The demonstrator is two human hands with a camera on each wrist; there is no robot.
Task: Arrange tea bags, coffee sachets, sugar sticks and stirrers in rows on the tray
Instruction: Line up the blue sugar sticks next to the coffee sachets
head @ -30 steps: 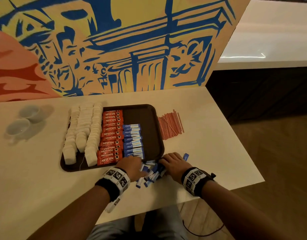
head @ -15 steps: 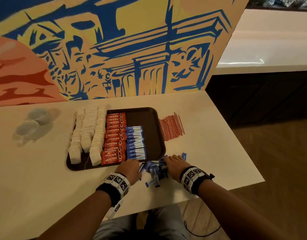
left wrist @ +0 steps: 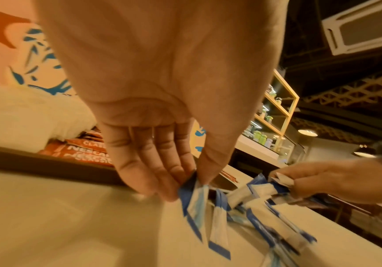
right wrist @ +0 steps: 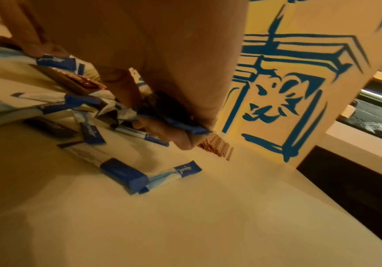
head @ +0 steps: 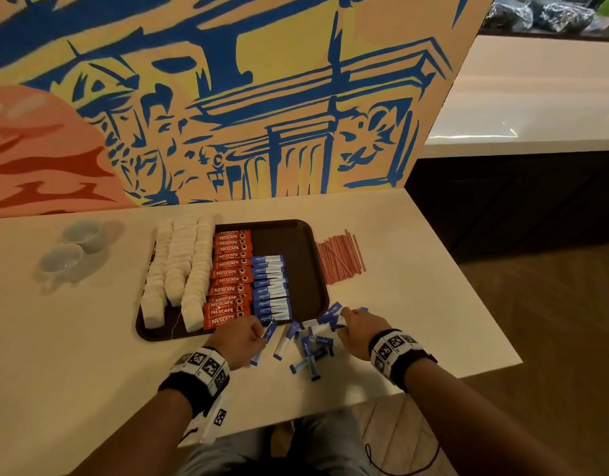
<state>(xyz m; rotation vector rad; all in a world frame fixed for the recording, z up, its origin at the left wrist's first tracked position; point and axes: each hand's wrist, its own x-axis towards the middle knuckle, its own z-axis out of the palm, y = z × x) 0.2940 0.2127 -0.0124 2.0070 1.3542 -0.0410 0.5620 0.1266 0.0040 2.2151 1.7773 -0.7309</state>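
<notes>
A dark brown tray (head: pixel 296 235) holds rows of white tea bags (head: pixel 179 269), red coffee sachets (head: pixel 230 280) and blue-and-white sugar sticks (head: pixel 270 290). Several loose sugar sticks (head: pixel 306 345) lie scattered on the table in front of the tray. My left hand (head: pixel 244 338) pinches one sugar stick (left wrist: pixel 193 204) between thumb and fingers. My right hand (head: pixel 356 329) grips a small bunch of sugar sticks (right wrist: pixel 174 124) at the pile's right side. Red stirrers (head: pixel 340 259) lie in a heap right of the tray.
Two white cups (head: pixel 72 249) stand at the table's left. A painted wall (head: pixel 227 97) rises behind the table. The table's right edge (head: pixel 485 304) and front edge are close to my hands, with wooden floor beyond.
Both hands have drawn apart over the loose pile; the left has lifted one stick, the right has gathered some, and the pile has spread out. The head view has tilted up.
</notes>
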